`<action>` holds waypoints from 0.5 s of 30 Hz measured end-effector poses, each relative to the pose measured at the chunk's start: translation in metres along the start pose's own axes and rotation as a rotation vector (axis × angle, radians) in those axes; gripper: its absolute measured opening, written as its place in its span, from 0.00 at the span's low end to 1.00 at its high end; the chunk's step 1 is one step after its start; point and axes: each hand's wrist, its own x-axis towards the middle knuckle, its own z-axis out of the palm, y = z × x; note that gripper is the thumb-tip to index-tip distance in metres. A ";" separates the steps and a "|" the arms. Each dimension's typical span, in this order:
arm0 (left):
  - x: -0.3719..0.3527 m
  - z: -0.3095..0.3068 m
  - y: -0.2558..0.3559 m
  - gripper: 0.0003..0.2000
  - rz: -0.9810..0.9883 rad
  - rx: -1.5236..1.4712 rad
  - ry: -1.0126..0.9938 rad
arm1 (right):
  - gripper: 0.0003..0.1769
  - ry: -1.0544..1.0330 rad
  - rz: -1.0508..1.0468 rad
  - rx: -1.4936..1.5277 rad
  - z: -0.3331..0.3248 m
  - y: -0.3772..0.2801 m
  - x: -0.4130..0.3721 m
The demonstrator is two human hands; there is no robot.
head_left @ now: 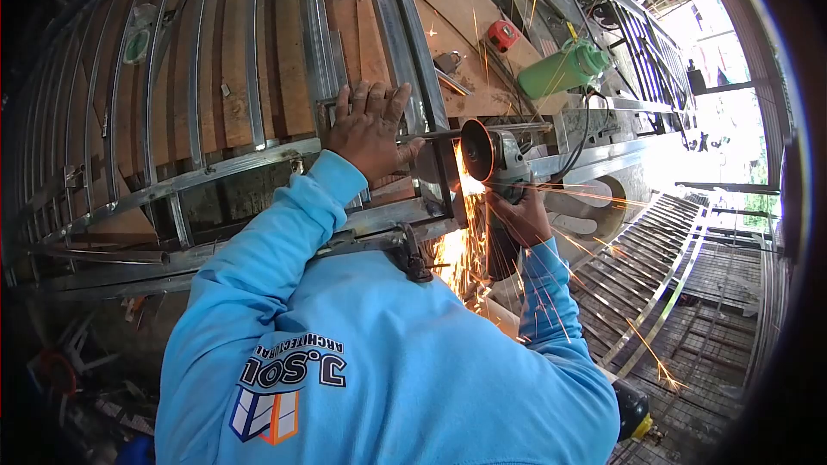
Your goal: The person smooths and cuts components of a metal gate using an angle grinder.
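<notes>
My right hand [522,217] grips an angle grinder [508,155] with a reddish-orange disc [476,150]. Bright sparks [469,250] pour down and scatter from the disc, where it meets the end of a metal piece [444,176]. Flat on the steel tubes lies my left hand [372,127], its fingers spread and its thumb towards the metal piece, close to the disc. A dark clamp [413,254] sits on the frame's near edge, just in front of my blue sweatshirt. Glare hides the exact point of contact.
A barred steel frame [198,69] covers the left side over wooden boards. Beyond the grinder are a red tape measure [502,35], a padlock [447,62] and a green bottle [560,69]. The grinder's black cord [584,142] loops behind it. Another barred panel [642,267] lies at right.
</notes>
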 end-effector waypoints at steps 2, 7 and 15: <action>0.000 -0.002 0.000 0.45 -0.003 0.004 -0.002 | 0.35 0.003 -0.046 0.010 0.000 0.006 0.002; 0.001 0.000 0.000 0.46 -0.013 -0.029 0.023 | 0.35 -0.023 -0.001 0.079 0.003 -0.009 0.001; 0.001 -0.001 0.001 0.46 -0.014 0.014 0.000 | 0.38 0.028 0.033 0.061 0.006 0.004 0.001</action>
